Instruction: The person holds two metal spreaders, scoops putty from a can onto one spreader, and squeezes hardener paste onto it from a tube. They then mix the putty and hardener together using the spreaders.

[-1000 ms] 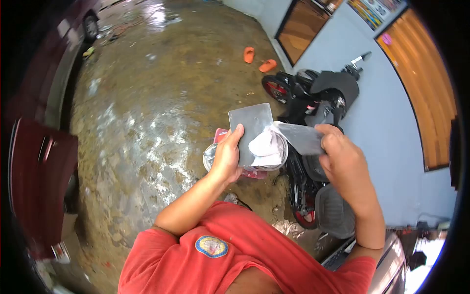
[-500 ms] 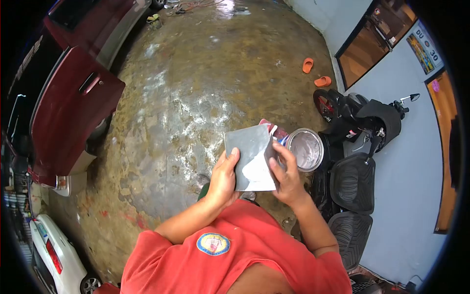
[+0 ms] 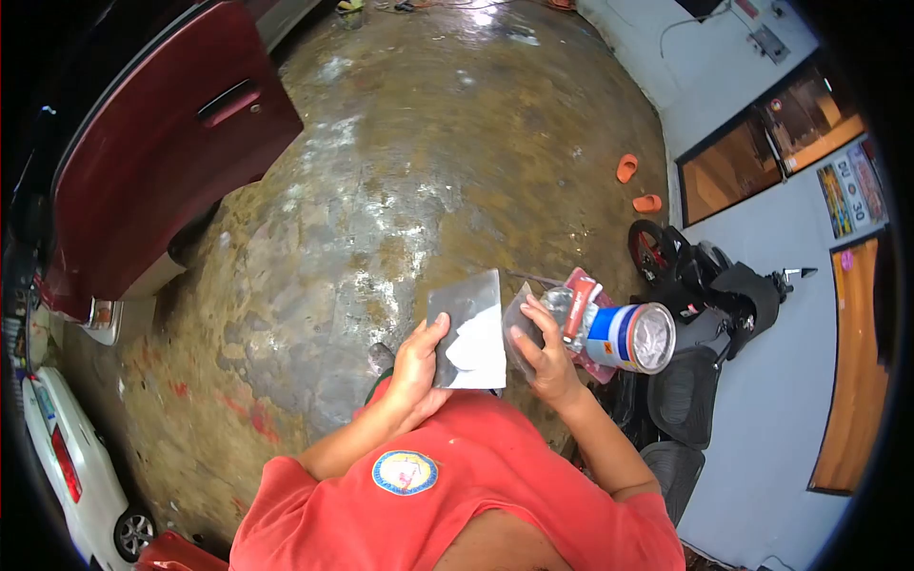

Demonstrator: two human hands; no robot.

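Observation:
In my left hand (image 3: 416, 360) is a flat grey plate (image 3: 466, 297), gripped at its left edge with the thumb on top. A smear of white putty (image 3: 478, 350) covers its lower right part. My right hand (image 3: 547, 354) is closed around a thin dark grey putty spreader (image 3: 514, 324), held just right of the plate and apart from it. Beyond the right hand are an open tin (image 3: 609, 338) with blue and white sides and pale contents, and a red tube (image 3: 579, 309). Both rest on a reddish surface partly hidden by the hand.
A black motorcycle (image 3: 705, 285) stands at the right by the pale blue wall (image 3: 752, 457). Orange slippers (image 3: 626, 168) lie on the stained concrete floor (image 3: 381, 143). A dark red car door (image 3: 181, 143) juts in from the left, with a white car (image 3: 81, 466) below it.
My right hand has moved the putty spreader off the plate's right edge, leaving a gap. The view has shifted, so the tin's side and the red tube show more.

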